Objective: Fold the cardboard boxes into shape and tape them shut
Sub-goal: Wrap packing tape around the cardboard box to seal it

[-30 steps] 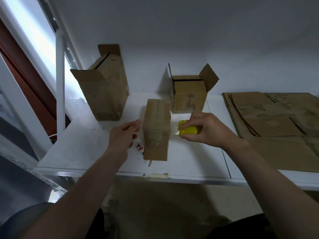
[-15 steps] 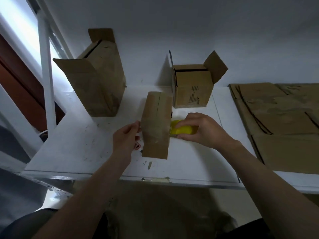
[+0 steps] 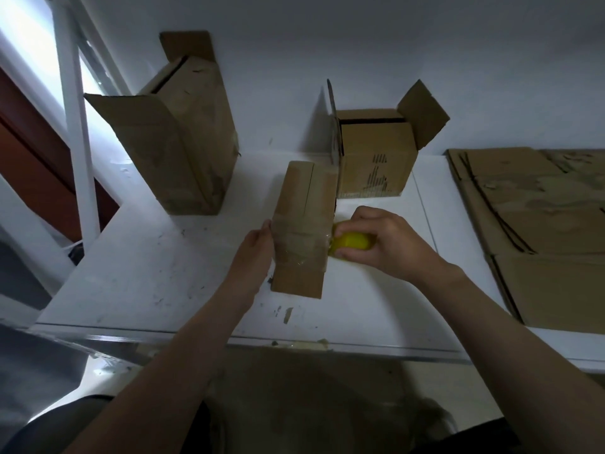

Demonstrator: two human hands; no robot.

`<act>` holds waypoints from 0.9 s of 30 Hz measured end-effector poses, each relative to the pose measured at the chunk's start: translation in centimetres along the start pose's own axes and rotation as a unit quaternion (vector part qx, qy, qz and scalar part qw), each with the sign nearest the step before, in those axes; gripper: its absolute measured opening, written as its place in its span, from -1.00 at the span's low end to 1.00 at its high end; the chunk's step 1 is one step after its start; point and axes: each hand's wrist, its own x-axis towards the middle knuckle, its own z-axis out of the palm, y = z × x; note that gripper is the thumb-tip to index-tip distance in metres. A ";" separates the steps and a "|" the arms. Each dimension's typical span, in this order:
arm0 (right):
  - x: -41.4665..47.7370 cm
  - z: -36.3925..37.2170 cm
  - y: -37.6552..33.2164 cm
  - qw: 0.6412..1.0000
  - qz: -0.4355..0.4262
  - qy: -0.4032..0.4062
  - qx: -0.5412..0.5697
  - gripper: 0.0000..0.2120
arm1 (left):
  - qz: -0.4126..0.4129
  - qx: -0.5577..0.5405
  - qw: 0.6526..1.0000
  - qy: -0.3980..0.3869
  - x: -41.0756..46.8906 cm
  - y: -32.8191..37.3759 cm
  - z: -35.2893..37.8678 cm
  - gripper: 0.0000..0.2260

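While the closed cardboard box (image 3: pixel 302 229) is steadied on the white table (image 3: pixel 147 273) by the left hand (image 3: pixel 253 257) pressed flat against its side, a yellow tape dispenser (image 3: pixel 352 241) is gripped in the right hand (image 3: pixel 386 242) at the box's taped edge.

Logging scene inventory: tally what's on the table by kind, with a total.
Folded-up cardboard boxes: 3 (tall open box, small open box, box being taped)
Stack of flat cardboard: 1, sheet count unclear
Yellow tape dispenser: 1, in the right hand
Total: 5
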 end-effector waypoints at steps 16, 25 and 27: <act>0.4 0.1 0.0 0.999 -0.031 0.016 -0.019 -0.71 | 0.439 0.411 0.798 0.031 -4.2 0.8 4.3 -0.30; 0.4 0.4 -0.2 0.999 -0.023 0.033 0.002 -0.70 | 0.315 0.179 0.930 -0.070 0.1 3.2 1.0 -0.33; 0.4 0.4 -0.1 0.999 -0.021 0.031 0.010 -0.71 | 0.266 0.053 0.959 -0.080 0.5 3.3 0.7 -0.39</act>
